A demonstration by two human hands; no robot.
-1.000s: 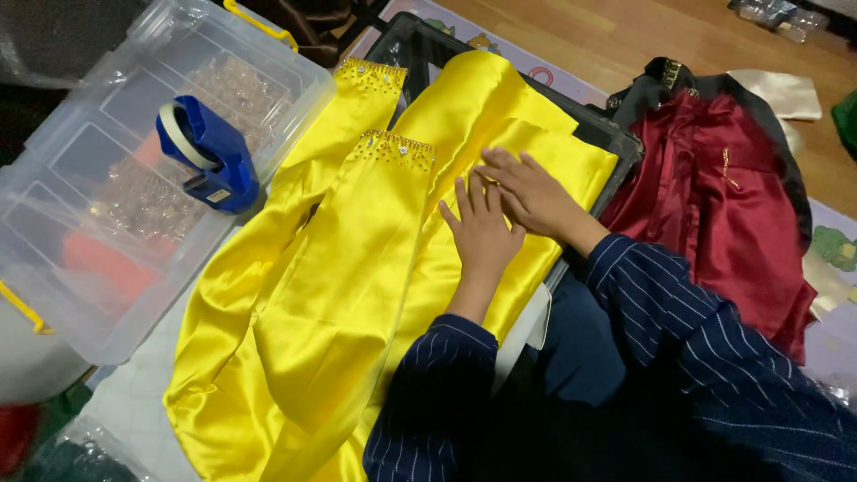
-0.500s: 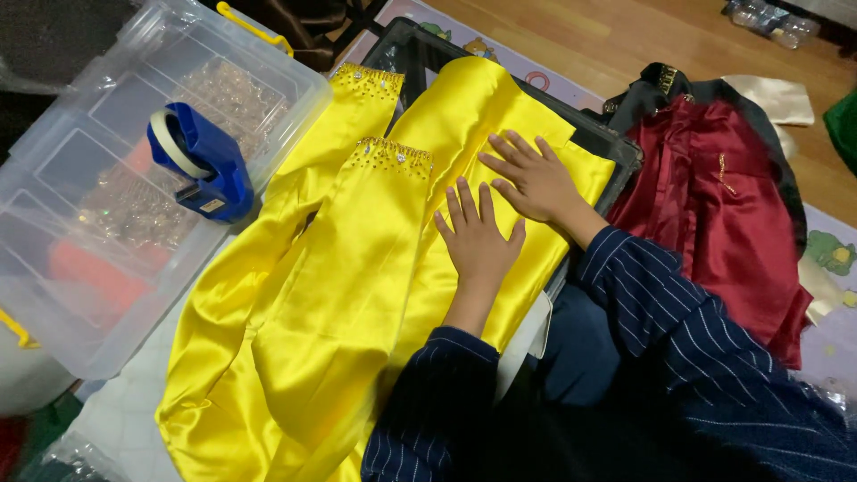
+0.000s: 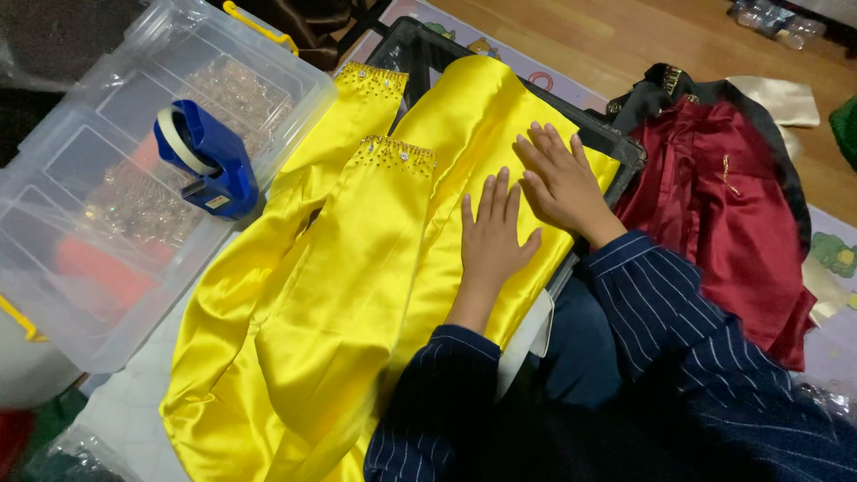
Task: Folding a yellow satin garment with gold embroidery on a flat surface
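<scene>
Head view looks down on a yellow satin garment [image 3: 357,295] spread across a dark case [image 3: 616,143] and a pale quilted mat [image 3: 125,419]. Both hands lie flat on the cloth with fingers spread, pinching nothing: the left hand [image 3: 493,239] presses near the garment's middle, the right hand [image 3: 562,183] just beside it, toward the case's right rim. Two sleeves with beaded cuffs [image 3: 397,153] point away from the person.

To the left, a clear plastic storage box [image 3: 80,223] with yellow latches touches the garment's edge; a blue tape dispenser [image 3: 207,159] sits on its lid, close to the nearer sleeve. To the right, a dark red garment [image 3: 723,214] with black trim lies on the floor, touching the case's rim. A cream cloth [image 3: 786,98] lies beyond it on the wooden floor [image 3: 643,45].

The box hems in the left side and the red garment the right; open room lies on the mat near the lower left and on the wood beyond the case.

Against half a second ago, the left hand sits a little lower on the fabric and the right has drawn slightly toward the case rim; the garment, the box and the dispenser lie as before.
</scene>
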